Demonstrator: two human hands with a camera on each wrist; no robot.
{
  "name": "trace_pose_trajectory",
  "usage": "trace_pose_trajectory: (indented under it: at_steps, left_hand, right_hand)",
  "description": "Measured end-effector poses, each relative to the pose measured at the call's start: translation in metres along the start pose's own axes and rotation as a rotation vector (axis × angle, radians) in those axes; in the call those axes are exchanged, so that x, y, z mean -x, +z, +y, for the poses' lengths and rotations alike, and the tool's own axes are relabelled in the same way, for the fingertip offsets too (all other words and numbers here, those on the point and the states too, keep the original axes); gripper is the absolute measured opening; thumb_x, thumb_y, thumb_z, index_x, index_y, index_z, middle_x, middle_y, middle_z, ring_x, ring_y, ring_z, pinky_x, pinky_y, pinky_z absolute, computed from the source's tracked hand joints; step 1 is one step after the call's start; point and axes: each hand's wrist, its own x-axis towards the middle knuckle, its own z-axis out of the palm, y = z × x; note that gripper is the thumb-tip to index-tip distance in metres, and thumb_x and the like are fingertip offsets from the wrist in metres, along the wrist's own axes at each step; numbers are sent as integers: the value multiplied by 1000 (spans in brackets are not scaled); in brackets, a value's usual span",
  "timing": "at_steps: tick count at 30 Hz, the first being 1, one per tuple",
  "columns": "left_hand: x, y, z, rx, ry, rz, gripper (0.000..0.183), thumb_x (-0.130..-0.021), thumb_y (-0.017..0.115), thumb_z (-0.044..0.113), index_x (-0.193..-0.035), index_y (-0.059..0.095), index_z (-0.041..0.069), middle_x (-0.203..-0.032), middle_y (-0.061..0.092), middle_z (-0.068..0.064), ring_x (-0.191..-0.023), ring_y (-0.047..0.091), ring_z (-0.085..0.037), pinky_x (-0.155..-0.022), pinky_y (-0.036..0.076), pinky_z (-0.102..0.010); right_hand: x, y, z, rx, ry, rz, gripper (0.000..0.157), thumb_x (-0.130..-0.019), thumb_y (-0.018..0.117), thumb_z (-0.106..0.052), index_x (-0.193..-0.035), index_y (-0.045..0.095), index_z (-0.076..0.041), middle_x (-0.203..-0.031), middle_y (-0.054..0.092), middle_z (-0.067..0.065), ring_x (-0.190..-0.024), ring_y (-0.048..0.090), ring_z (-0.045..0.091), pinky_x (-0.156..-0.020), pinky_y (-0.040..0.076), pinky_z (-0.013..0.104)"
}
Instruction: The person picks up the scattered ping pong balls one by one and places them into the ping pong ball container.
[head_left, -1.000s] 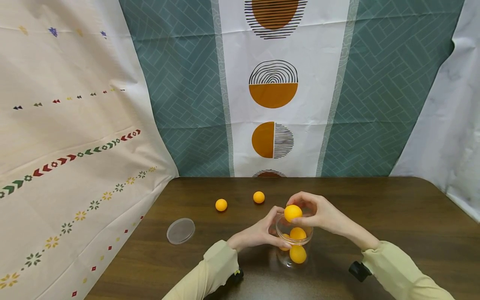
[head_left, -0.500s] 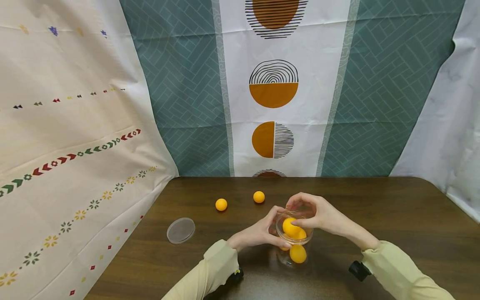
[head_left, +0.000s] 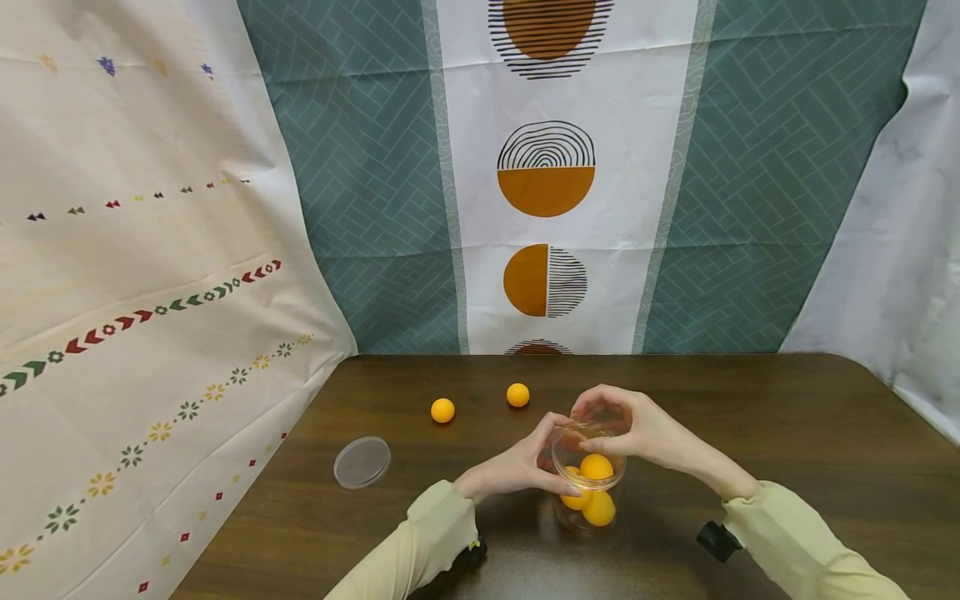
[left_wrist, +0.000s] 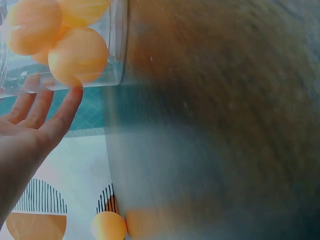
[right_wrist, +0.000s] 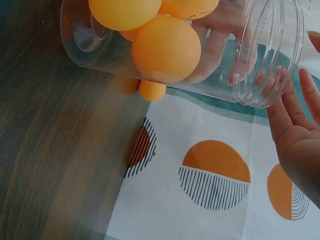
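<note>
A clear plastic jar (head_left: 567, 518) stands upright on the table with several orange table tennis balls (head_left: 597, 467) inside. My left hand (head_left: 517, 471) grips the jar's left side near the top, thumb in front and fingers behind. In the left wrist view, the fingers of the left hand (left_wrist: 37, 125) reach along the jar wall beside the balls (left_wrist: 78, 56). Over the jar's mouth is my right hand (head_left: 645, 429), thumb and fingers parted, with no ball between them. The right wrist view has its fingertips against the threaded rim (right_wrist: 262, 97).
Two loose orange balls lie farther back, one on the left (head_left: 442, 410) and one nearer the middle (head_left: 517, 395). A clear round lid (head_left: 362, 462) lies flat at the left of the brown table (head_left: 750, 408). Patterned cloths (head_left: 375, 208) hang behind and at the left.
My right hand has let go of an orange table tennis ball, which has dropped into the jar among the others. The left hand has stayed in place.
</note>
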Motion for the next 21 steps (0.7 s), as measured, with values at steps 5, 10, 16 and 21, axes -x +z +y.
trace_pose_trajectory:
  at_steps: [5,10,16,21]
  left_hand:
    - [0,0,0,0,1,1,63,-81,67,20,-127,24,21,-127,40,6,-118,39,-22,-85,41,-33]
    - [1,0,1,-5,-1,3,63,-81,68,21,-127,24,23,-129,37,7,-117,39,-15,-86,41,-33]
    - [0,-1,0,-31,9,1,63,-81,68,21,-127,24,24,-130,37,7,-118,37,-11,-87,39,-34]
    - [0,-1,-1,-35,19,-2,63,-81,67,22,-127,24,27,-130,39,2,-118,38,-13,-87,39,-35]
  right_hand:
    - [0,-1,1,-6,-7,-6,36,-77,69,3,-109,53,0,-103,54,18,-92,52,37,-79,45,42]
    - [0,-4,-1,-14,-11,10,37,-77,68,5,-110,52,2,-105,53,17,-94,52,36,-79,46,41]
    - [2,-9,3,44,-17,40,44,-74,68,11,-113,48,6,-107,52,17,-93,53,29,-75,47,43]
    - [6,-14,9,70,-18,51,49,-74,69,8,-117,46,4,-109,51,15,-96,52,27,-77,46,41]
